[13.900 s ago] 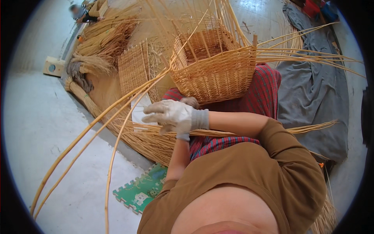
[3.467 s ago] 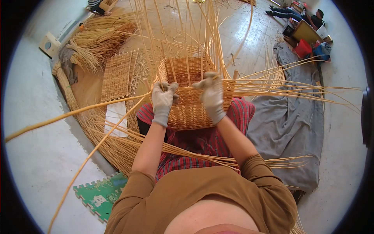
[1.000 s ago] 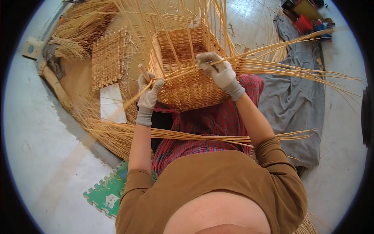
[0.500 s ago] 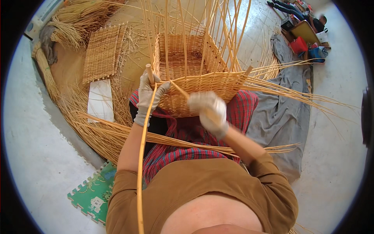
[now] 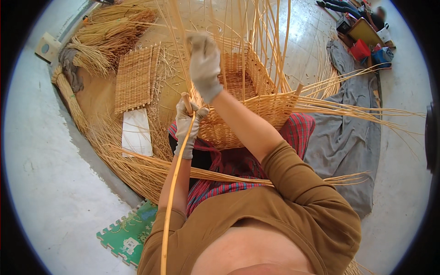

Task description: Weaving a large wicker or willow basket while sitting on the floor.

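Note:
A square wicker basket (image 5: 250, 117) with tall upright rods rests against my lap. My left hand (image 5: 187, 126), in a pale work glove, is closed at its near left corner, beside a thick stake (image 5: 186, 101). One long willow rod (image 5: 170, 195) runs from that grip down past my left arm. My gloved right hand (image 5: 205, 66) is raised over the basket's left side, among the uprights. Its fingers look curled round a willow rod, though blur and the glove partly hide it.
A woven panel (image 5: 134, 80) lies on the floor at left, with a white sheet (image 5: 136, 133) below it. Bundled rods (image 5: 110, 39) stand behind. More loose rods (image 5: 220, 174) cross my lap. Grey cloth (image 5: 343, 151) spreads at right. A person (image 5: 341, 8) is at the far right.
My right hand has swung from in front of the basket, up and left across it to above its left side. My left hand has stayed at the corner. The whole view has shifted slightly.

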### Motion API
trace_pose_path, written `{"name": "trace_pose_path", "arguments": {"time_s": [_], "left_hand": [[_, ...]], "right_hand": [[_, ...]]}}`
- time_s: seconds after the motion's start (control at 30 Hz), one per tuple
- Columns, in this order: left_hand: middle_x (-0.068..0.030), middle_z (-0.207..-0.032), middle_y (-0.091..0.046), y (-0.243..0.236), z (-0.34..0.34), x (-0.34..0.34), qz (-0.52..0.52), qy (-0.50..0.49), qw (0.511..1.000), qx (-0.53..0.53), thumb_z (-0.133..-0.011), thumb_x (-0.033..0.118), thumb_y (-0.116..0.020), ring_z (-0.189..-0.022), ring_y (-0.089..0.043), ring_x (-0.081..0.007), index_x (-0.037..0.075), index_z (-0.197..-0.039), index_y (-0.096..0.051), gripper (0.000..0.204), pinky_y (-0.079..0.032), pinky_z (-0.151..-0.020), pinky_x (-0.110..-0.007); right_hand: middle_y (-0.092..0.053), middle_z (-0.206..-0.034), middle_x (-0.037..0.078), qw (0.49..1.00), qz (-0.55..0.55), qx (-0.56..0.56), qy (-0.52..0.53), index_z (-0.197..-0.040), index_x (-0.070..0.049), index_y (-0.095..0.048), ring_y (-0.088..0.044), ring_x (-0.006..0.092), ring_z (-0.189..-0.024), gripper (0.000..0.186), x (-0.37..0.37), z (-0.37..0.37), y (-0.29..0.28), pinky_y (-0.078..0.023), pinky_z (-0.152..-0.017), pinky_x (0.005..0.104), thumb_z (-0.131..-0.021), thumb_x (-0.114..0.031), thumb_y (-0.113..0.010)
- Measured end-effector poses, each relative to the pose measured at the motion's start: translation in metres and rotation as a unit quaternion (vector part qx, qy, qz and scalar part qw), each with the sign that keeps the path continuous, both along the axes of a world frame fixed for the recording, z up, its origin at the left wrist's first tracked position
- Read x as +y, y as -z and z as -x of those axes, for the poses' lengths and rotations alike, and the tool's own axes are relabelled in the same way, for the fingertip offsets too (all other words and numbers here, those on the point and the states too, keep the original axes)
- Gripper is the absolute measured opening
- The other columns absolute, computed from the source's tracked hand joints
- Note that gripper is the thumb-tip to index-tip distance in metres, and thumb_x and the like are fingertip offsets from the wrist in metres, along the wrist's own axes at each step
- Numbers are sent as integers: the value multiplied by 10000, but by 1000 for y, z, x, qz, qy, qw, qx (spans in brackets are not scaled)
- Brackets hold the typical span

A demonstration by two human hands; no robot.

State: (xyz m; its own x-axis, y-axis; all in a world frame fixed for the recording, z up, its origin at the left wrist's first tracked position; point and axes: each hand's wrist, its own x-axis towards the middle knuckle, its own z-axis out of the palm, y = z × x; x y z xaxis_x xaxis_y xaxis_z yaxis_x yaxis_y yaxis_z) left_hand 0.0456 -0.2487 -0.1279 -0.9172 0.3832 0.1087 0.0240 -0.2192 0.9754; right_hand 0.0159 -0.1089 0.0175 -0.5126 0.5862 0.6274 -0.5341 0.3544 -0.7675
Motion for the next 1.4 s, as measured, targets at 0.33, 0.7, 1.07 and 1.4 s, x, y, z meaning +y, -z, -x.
{"name": "trace_pose_path", "arguments": {"time_s": [0.33, 0.7, 1.07, 1.4], "left_hand": [[5, -1092, -439, -2, -4, 11, -40, -14, 999, -27, -709, 160, -972, -769, -492, -95, 100, -965, -566, 484, -537, -733, -231], [60, -719, -534, -20, -8, 24, -58, -94, 991, 75, -812, 286, -909, -656, -521, -67, 25, -979, -665, 394, -421, -1092, -401], [-85, -1122, -631, -41, -26, 19, 84, -129, 977, 146, -930, 211, -801, -876, -583, -133, 30, -1040, -584, 303, -522, -945, -367], [-80, -825, -696, -100, -50, 69, 311, 139, 939, 47, -1047, 297, -605, -542, -666, -177, 17, -1133, -621, 294, -535, -487, -328]], "right_hand": [[-690, -819, 10, 965, 205, -44, -157, -1034, -47, -672, -588, 82, -756, 223, 19, 18, -5, -497, -723, 237, -1081, -233, -558], [-738, -936, 63, 991, 45, 83, -90, -1123, -39, -646, -715, 160, -924, 169, -1, -32, 14, -580, -891, 307, -998, 39, -564], [-746, -1004, 108, 939, 331, -68, -65, -1220, -82, -554, -715, 169, -835, 188, 102, -190, 91, -598, -697, 294, -1053, -157, -598], [-725, -1097, 171, 938, 234, -257, 7, -1234, -109, -509, -738, 222, -963, 219, 98, -195, 46, -608, -721, 294, -1036, -33, -561]]}}
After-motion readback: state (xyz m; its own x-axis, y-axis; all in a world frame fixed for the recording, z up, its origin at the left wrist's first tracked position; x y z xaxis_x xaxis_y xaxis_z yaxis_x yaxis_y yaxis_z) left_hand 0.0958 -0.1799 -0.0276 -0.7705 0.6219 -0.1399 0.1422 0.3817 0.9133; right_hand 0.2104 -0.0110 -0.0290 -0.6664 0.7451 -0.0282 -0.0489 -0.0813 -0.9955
